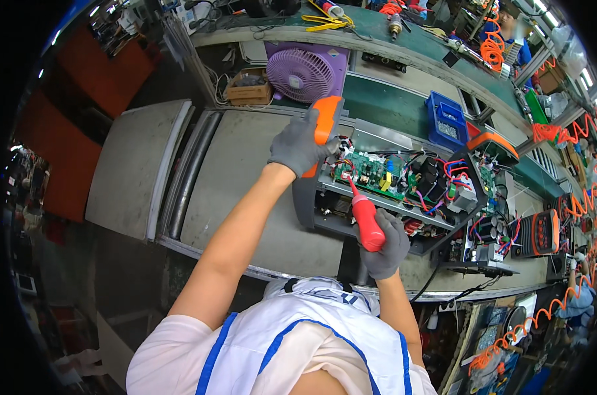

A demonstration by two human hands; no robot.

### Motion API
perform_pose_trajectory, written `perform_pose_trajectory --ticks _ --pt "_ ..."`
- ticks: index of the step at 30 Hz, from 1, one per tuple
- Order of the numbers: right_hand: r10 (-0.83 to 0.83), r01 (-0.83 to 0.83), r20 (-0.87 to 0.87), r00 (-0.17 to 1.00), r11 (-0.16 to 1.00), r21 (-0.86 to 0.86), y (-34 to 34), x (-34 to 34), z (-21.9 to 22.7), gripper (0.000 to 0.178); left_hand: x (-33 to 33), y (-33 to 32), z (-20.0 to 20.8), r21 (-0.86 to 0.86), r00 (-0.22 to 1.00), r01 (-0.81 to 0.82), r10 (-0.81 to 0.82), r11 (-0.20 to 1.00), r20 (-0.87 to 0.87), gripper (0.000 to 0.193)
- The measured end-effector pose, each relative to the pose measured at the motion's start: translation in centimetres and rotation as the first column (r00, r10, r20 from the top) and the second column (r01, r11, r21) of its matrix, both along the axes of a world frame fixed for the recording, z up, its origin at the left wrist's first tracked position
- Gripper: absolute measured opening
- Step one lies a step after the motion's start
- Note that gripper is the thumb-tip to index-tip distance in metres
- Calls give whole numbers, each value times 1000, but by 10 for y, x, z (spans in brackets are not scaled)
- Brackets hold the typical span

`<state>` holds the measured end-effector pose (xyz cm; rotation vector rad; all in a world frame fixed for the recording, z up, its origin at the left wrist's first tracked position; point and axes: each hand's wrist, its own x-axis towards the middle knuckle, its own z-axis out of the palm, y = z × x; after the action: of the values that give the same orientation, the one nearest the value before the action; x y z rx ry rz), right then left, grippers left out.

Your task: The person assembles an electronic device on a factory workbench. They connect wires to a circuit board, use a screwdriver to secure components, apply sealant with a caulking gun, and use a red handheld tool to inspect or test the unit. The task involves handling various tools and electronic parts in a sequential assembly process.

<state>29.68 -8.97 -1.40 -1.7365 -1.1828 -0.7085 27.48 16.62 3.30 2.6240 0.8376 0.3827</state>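
Observation:
A machine with a dark grey case stands uncovered in front of me, its green circuit board (371,170) and bundles of coloured wires exposed. My left hand (299,143), in a grey glove, grips the orange-edged end panel (325,120) at the machine's left end. In my gloved right hand (386,247) is a red squeeze bottle (366,220) with a narrow pointed nozzle. The bottle is tilted, and its tip reaches the left part of the circuit board; whether it touches is too small to tell.
More opened machines (486,240) line the conveyor to the right. Behind stand a purple fan (301,74), a cardboard box (249,91) and a blue parts bin (445,118) holding small parts. Orange coiled hoses (492,52) hang at the right. Metal rollers (191,174) lie left. Other people work farther off.

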Motion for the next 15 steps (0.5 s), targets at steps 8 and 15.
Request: perform_pose_trajectory --ticks 8,15 --pt "-7 7 1 1000 1000 -16 -5 -3 -5 52 -4 -5 2 -7 1000 0 0 1000 1 85" --pt "-32 32 -6 999 999 -15 -11 -7 -12 53 -7 -8 -3 11 1000 -5 5 1000 15 83"
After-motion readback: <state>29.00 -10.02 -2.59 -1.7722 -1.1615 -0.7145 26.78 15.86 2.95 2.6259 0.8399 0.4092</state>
